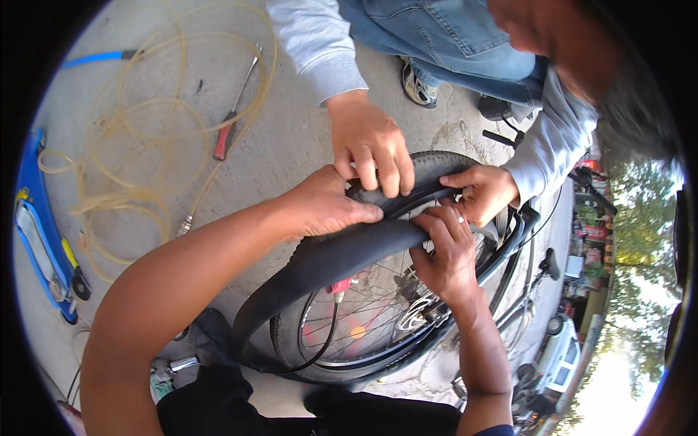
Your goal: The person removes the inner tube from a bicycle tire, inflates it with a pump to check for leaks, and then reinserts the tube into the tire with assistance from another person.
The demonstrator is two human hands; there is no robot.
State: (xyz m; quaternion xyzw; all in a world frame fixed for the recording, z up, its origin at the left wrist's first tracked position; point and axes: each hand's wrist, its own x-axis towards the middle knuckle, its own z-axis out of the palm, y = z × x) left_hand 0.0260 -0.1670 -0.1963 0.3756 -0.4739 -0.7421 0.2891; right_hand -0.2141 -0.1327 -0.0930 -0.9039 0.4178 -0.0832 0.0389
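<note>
A fat black inner tube (291, 272) hangs partly outside a spoked bicycle wheel with a knobby tire (447, 161). My left hand (331, 203) grips the tube's upper part, thumb lying along it, its other fingers mostly hidden. Across the wheel, my right hand (447, 251) has its fingers curled over the same tube. A co-worker's hand (374, 149) presses on the tire just beyond my left hand. Close to my right fingertips, the co-worker's other hand (483, 192) pinches the tire edge. A red inflator head (342, 285) with a black hose is beside the tube.
A screwdriver (227, 134) and a coiled yellowish air hose (109, 200) lie on the concrete at left. A blue tool (36, 225) lies at the far left. The bicycle frame (512, 243) extends right. A co-worker in jeans (465, 36) crouches opposite.
</note>
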